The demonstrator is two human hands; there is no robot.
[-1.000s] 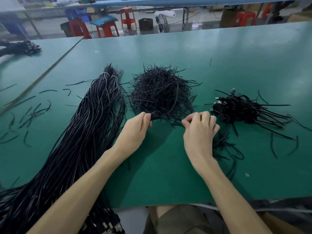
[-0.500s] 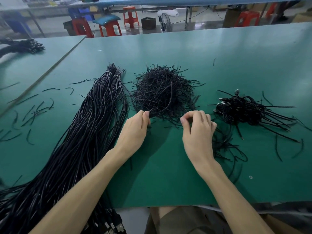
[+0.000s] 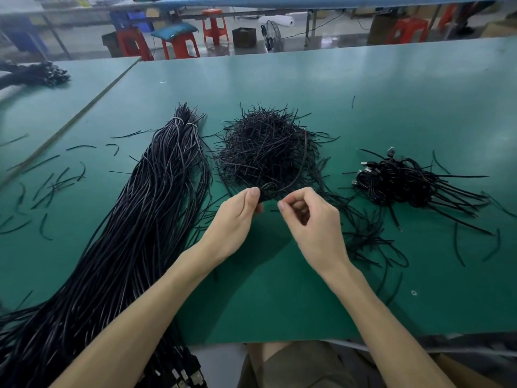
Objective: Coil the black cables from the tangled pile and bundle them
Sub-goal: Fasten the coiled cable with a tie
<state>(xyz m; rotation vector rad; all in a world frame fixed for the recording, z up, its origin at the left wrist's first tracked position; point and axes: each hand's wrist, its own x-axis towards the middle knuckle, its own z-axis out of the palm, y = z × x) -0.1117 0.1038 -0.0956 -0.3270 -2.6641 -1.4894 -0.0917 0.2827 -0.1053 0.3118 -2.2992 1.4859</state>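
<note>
A heap of short black ties (image 3: 268, 152) lies mid-table. Left of it a long bundle of straight black cables (image 3: 145, 219) runs toward the near edge and hangs over it. At the right sits a pile of coiled, bundled cables (image 3: 402, 182) with plugs showing. My left hand (image 3: 235, 222) pinches a small coil of black cable (image 3: 270, 189) at the heap's near edge. My right hand (image 3: 310, 219) is beside it, fingers curled, thumb and forefinger close together; whether a thin tie lies between them I cannot tell.
Loose black ties (image 3: 50, 186) are scattered on the green table (image 3: 279, 298) at the left, and more lie at the right (image 3: 369, 242). Another cable bundle (image 3: 36, 75) lies on the neighbouring table. Red stools (image 3: 179, 43) stand beyond.
Both hands have lifted slightly and drawn closer together at the heap's near edge. My right hand has turned so its fingertips face the left hand.
</note>
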